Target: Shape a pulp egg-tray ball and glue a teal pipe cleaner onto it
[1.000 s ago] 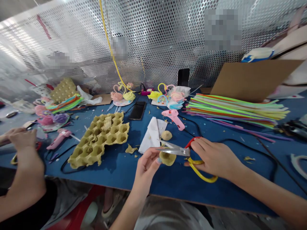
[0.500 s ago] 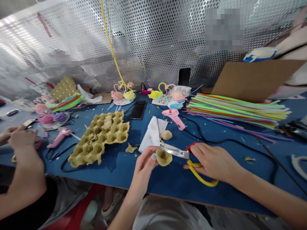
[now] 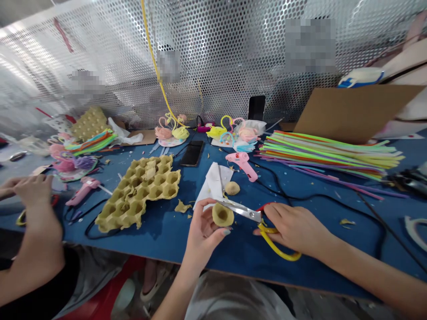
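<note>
A single egg carton cup (image 3: 223, 215), cut loose and yellowish-brown, sits in the fingers of my left hand (image 3: 204, 229), its opening facing me. My right hand (image 3: 290, 224) is closed round the red and yellow handles of a pair of scissors (image 3: 245, 210). Their metal blades lie along the upper rim of the cup; whether they are cutting into it I cannot tell. Just beyond the blades, another rounded cup (image 3: 232, 188) rests beside a folded white paper (image 3: 212, 180). To the left lies the egg carton (image 3: 163, 181) with a ragged, cut edge.
A pink glue gun (image 3: 243, 165) with a black cord lies ahead. Bundled pipe cleaners (image 3: 330, 153) are at right, before a cardboard sheet (image 3: 353, 113). A dark phone (image 3: 192, 153) lies near pipe-cleaner birds (image 3: 171, 133). At left, a co-worker's hands (image 3: 31, 189) are over the table.
My left hand has turned the cup and shifted it slightly left, with the thumb now lower and more outstretched. The scissors have tilted a little. The co-worker's hands have moved slightly.
</note>
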Available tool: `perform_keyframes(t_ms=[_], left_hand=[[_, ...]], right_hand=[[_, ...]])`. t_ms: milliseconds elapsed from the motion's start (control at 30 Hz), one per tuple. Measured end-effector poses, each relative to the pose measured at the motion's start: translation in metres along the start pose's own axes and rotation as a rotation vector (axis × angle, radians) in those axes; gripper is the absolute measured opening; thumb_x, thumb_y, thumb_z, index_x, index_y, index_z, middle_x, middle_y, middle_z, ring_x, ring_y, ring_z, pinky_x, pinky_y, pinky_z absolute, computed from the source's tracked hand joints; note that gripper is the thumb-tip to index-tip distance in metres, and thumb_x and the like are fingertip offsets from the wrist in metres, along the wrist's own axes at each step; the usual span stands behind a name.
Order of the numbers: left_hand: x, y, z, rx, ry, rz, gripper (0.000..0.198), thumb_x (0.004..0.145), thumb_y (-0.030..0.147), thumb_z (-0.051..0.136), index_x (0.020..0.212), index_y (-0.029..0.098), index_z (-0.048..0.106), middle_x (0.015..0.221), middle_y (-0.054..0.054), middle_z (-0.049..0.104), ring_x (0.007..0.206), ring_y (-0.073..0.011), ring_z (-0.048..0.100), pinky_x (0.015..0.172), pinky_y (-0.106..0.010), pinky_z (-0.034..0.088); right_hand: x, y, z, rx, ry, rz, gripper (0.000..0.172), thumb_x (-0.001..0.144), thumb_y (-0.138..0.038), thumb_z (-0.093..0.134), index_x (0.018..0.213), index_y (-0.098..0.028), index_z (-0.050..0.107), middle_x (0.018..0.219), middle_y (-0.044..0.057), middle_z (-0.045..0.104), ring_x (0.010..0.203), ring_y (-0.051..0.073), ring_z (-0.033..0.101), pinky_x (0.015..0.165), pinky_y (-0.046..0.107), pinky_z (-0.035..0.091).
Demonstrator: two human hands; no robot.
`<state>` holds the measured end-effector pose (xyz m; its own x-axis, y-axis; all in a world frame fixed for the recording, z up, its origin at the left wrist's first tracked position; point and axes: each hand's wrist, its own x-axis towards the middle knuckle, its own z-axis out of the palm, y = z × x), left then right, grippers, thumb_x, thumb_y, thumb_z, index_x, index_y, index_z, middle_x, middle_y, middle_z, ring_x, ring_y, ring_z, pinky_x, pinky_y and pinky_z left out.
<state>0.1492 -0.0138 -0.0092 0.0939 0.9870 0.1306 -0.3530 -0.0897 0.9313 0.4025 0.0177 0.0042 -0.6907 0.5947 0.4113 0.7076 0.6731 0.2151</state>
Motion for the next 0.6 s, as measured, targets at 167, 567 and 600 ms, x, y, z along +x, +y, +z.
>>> perform_keyframes(t_ms=[167,567,600], left_hand=[[0.0009,0.0026,0.0006,0.088,0.020,0.040,0.025,0.090,0.035,0.072,0.104,0.021,0.057,0.091,-0.002,0.065,0.079,-0.0135,0.064,0.074,-0.025,0.054],[0.0014,0.0029,0.0002,0.116,-0.055,0.020,0.022,0.089,0.030,0.073,0.102,0.018,0.060,0.092,-0.004,0.065,0.086,-0.0159,0.065,0.079,-0.026,0.054],[0.0011,0.0034,0.0002,0.112,-0.058,0.011,0.022,0.089,0.030,0.073,0.102,0.018,0.060,0.092,-0.005,0.065,0.086,-0.0160,0.065,0.079,-0.026,0.054]], right_hand=[[0.0036,0.0031,-0.0037,0.096,-0.048,0.031,0.050,0.102,-0.064,0.036,0.087,-0.019,0.053,0.073,0.003,0.063,0.057,0.017,0.062,0.049,0.029,0.033],[0.0053,0.0060,-0.0036,0.118,-0.088,0.031,0.057,0.096,-0.073,0.038,0.090,-0.019,0.052,0.080,0.005,0.064,0.063,0.020,0.063,0.050,0.029,0.034],[0.0049,0.0058,-0.0037,0.108,-0.082,0.021,0.056,0.098,-0.071,0.036,0.090,-0.018,0.052,0.078,0.004,0.064,0.061,0.019,0.063,0.050,0.029,0.033]])
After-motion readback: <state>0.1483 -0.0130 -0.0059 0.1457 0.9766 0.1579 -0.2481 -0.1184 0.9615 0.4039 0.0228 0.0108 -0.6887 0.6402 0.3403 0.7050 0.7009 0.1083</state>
